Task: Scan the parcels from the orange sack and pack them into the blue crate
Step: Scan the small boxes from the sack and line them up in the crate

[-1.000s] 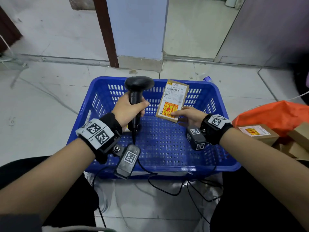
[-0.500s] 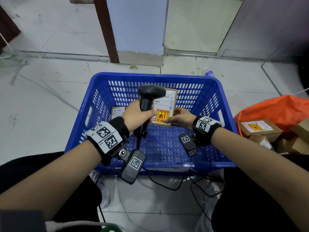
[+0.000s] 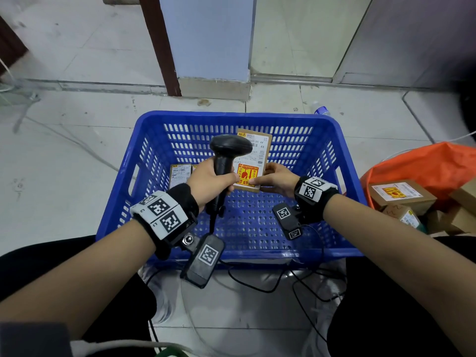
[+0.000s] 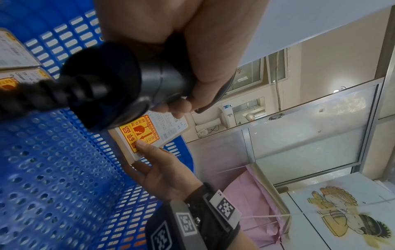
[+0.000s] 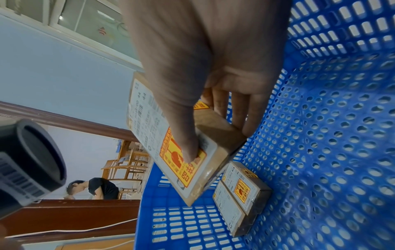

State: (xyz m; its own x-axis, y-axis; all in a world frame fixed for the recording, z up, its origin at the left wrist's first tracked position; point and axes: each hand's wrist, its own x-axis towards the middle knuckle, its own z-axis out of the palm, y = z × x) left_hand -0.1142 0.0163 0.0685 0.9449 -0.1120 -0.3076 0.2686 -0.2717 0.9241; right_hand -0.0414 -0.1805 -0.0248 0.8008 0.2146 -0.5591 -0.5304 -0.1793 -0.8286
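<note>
Brown cardboard parcel [image 3: 253, 161], pinched upright in my right hand [image 3: 277, 179] over the blue plastic crate [image 3: 345, 173], faces the black handheld scanner [image 3: 226, 155] gripped in my left hand [image 3: 211, 184] for reading.

Head view: the scanner [image 3: 226, 161] head covers the upper left of the held parcel's [image 3: 253, 173] label; label print too small to read. The left hand [image 3: 211, 182] hides part of the parcels lying in the blue crate [image 3: 345, 161]. The orange sack [image 3: 422, 168] is cut off at the right edge.
</note>
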